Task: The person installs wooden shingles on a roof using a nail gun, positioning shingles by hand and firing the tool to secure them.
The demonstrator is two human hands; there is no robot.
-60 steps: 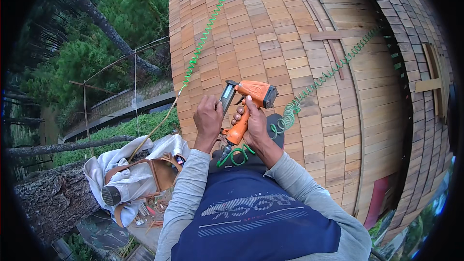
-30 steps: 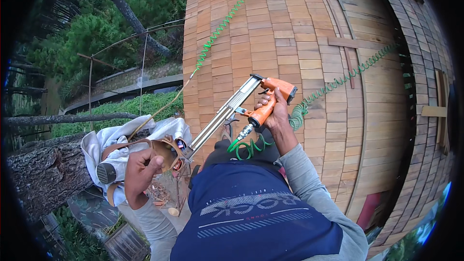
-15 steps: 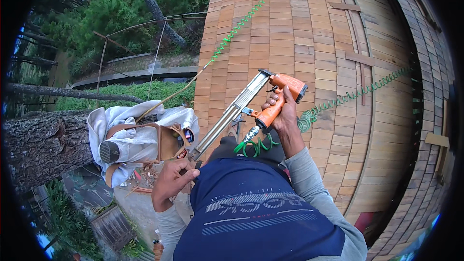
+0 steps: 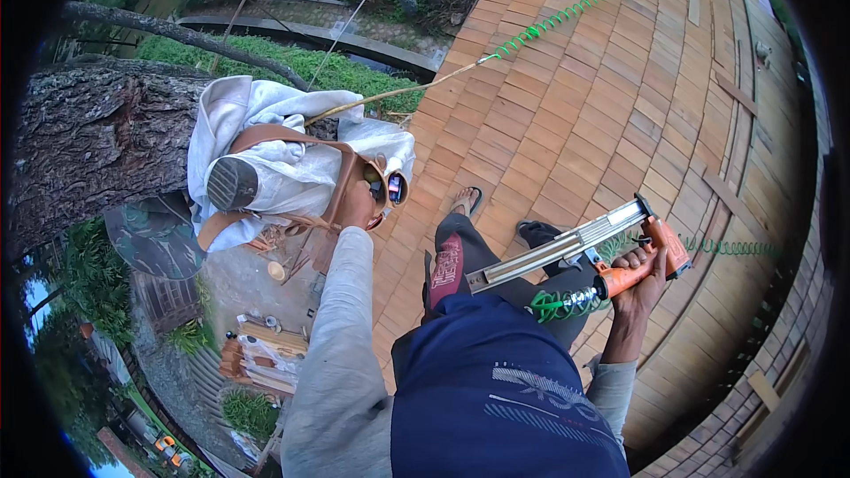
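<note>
Left arm (image 4: 341, 301) extended, left grip (image 4: 357, 205) partly hidden, its pose hard to tell; right grip (image 4: 645, 283) curled.

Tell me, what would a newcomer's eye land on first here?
Probably the orange nail gun, held in the right hand at the right of the picture. Next, perhaps, the bright green coiled hose stretching across the wooden shingles toward the top right. Left of centre, the left hand reaches into a brown pouch beside white cloth.

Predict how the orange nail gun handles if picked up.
The orange nail gun will likely feel stiff: its long, straight magazine looks metal. It may twist when lifted, as the magazine juts past the right hand. The green hose, being coiled, probably flexes.
</note>
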